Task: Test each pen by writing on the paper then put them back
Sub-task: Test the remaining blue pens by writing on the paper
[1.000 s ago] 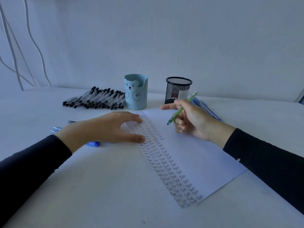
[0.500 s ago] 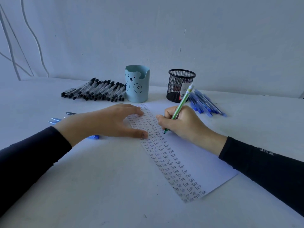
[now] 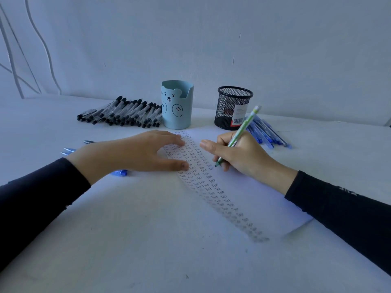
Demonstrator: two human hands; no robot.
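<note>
While my right hand (image 3: 243, 155) pinches the green pen (image 3: 241, 132) between thumb and curled fingers, the pen's dark tip touches the paper (image 3: 260, 193) at the right edge of the columns of small "Test" words. The pen leans up and away from me, and its pale top crosses in front of the black mesh cup (image 3: 233, 106). My left hand (image 3: 135, 153) lies spread on the sheet with straight fingers, thumb and forefinger resting on the written columns just left of the pen tip. Under that wrist a few loose blue pens (image 3: 119, 172) lie on the table (image 3: 105, 250), their tips poking out to the left. Beyond my hands a light-blue bear cup (image 3: 176, 104) stands near the mesh cup, apart from it. A row of black-capped pens (image 3: 122, 113) lies left of the bear cup; I cannot tell whether it touches. More blue pens, a fanned pile (image 3: 267, 134), sit right of the mesh cup, just behind my right hand.
</note>
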